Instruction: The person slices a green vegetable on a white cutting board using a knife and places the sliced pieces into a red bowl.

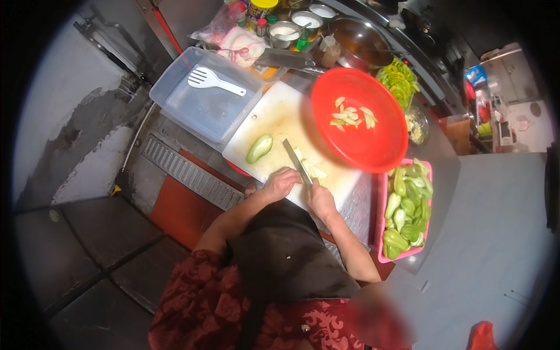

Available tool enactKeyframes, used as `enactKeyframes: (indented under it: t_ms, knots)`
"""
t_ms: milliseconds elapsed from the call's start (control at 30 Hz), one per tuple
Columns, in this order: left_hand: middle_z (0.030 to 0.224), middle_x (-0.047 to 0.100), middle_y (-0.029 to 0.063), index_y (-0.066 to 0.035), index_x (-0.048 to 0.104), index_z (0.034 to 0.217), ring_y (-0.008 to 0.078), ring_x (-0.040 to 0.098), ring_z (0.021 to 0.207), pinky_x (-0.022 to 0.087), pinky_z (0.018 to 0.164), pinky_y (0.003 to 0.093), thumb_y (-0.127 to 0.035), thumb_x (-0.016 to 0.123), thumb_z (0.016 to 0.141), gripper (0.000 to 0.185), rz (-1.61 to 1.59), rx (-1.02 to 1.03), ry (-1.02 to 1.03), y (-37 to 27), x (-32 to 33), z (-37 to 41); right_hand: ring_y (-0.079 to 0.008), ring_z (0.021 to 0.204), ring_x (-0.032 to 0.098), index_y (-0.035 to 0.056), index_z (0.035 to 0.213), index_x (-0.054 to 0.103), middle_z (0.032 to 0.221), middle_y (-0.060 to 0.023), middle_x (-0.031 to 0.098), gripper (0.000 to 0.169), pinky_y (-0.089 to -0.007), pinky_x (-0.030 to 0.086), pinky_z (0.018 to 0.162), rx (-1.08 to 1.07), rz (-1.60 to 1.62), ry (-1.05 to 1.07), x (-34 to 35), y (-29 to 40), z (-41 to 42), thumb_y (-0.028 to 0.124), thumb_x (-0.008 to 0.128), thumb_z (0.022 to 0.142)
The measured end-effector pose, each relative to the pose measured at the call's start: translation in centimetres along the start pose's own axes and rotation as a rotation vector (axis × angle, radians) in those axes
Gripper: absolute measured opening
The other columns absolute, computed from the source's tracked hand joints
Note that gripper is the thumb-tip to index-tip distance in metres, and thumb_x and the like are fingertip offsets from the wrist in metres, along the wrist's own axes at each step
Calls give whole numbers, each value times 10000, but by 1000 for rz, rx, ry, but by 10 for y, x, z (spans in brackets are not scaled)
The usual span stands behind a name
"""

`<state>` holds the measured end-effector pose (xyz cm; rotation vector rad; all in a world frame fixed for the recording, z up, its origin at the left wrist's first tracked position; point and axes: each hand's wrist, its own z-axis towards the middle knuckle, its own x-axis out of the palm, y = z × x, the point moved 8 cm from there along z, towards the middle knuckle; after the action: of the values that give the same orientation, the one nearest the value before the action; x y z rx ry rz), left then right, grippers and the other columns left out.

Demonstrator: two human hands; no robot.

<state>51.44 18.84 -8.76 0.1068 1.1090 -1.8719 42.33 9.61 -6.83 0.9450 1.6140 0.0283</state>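
Observation:
My right hand grips the handle of a kitchen knife, its blade pointing away from me over the white cutting board. Close beside the blade, near the board's front edge, rests my left hand with bent fingers; whatever lies under them is hidden. Pale cut pieces of chayote lie just right of the blade. To the left sits a larger peeled-looking piece of chayote. A red plastic basin overlaps the board's far right part and holds several chayote slices.
A pink basket full of green chayotes stands at right. At left, a clear plastic bin holds a white slotted turner. Behind are a cleaver, a metal bowl, seasoning bowls and a cloth.

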Motion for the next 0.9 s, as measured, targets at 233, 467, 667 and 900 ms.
enactKeyframes:
  t_ms: [233,467,667,900]
  knots:
    - [886,653,57,-64,660,781,246,624,819,528,701,338,86,608,699,179,-35,-21,-28,4,-1,-2,-462,663,617,-17,971,489,684,-288,610,188,-540,490,627,-41,-3,-27,-2,3,1,154,533,906]
    - [873,652,66,-63,660,765,251,626,809,528,698,339,84,605,704,168,-38,-28,-30,1,-4,0,-466,652,613,-11,977,493,685,-293,609,193,-538,490,610,-34,12,-12,1,1,2,166,531,910]
    - [853,653,67,-58,648,733,250,629,799,527,692,337,78,606,706,145,-22,-35,-58,3,-7,-4,-467,668,610,-17,1010,499,699,-295,609,216,-532,487,626,-51,-9,48,-9,10,4,176,524,918]
    - [836,647,64,-54,635,714,247,625,777,523,680,338,83,596,706,142,-72,-41,-28,1,-7,1,-471,708,607,-24,1043,513,723,-293,613,229,-531,480,656,-40,43,49,-7,-5,9,170,534,922]
